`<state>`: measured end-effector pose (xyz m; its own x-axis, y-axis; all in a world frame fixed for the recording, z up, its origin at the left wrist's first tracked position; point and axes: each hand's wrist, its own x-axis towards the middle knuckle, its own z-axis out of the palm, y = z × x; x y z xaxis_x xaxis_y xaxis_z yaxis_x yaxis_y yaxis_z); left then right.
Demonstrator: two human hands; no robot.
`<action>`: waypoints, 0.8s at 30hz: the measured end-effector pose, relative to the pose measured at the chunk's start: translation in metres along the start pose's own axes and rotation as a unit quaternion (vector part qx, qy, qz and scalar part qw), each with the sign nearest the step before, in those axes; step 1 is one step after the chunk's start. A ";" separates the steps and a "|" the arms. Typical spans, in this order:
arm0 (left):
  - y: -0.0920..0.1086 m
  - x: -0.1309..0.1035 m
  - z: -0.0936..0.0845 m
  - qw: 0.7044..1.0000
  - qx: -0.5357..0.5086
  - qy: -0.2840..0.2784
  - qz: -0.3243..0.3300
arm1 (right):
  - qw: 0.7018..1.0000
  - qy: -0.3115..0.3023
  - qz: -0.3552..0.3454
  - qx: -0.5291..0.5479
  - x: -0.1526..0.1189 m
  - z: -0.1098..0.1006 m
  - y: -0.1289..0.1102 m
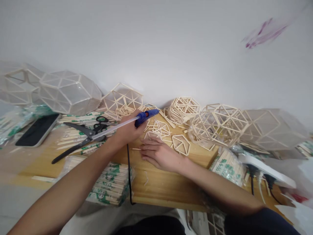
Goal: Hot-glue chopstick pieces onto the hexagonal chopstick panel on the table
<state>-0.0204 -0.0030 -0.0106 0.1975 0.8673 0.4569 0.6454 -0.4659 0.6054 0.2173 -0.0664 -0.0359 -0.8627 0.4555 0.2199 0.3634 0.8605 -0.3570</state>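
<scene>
My left hand [129, 129] is closed round the handle of a blue glue gun [148, 115], whose nozzle end points right. A long translucent glue stick [114, 127] runs out of its back over my wrist, and a black cord hangs below. My right hand [158, 152] lies low over the wooden table, fingers stretched out to the left. A thin wooden stick [136, 149] shows by its fingertips; what lies beneath the palm is hidden. Beyond it are small flat stick frames [158, 128], and a pentagon-shaped stick frame [181, 144] sits just to the right.
Black scissors [90, 133] lie open on bundled sticks at left, near a phone [37, 130]. Packed sticks [110, 182] stand at the front. Covered polyhedron frames [70, 91] and bare ones [220, 122] line the wall. A power strip [267, 169] with plugs is at right.
</scene>
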 end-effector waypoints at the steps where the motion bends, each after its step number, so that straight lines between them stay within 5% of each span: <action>1: 0.000 0.000 0.000 1.000 -0.001 0.002 0.006 | 1.000 0.004 -0.007 0.000 0.000 0.001 0.002; 10: -0.004 -0.001 0.002 1.000 0.014 0.004 0.020 | 0.997 -0.011 0.008 -0.072 -0.001 -0.003 0.002; 14: -0.003 -0.001 0.000 1.000 0.014 0.004 0.018 | 0.995 0.084 0.042 -0.035 -0.007 -0.003 0.017; 17: -0.002 -0.002 -0.001 1.000 0.007 -0.003 0.019 | 0.977 0.158 0.138 -0.026 -0.014 -0.007 0.038; 24: -0.002 0.000 -0.002 0.999 0.019 -0.012 0.023 | 0.954 0.202 0.221 0.011 -0.020 -0.018 0.063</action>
<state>-0.0226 -0.0027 -0.0107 0.2451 0.8488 0.4685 0.6620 -0.4995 0.5587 0.2643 -0.0171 -0.0462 -0.4188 0.8273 0.3744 0.6491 0.5611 -0.5136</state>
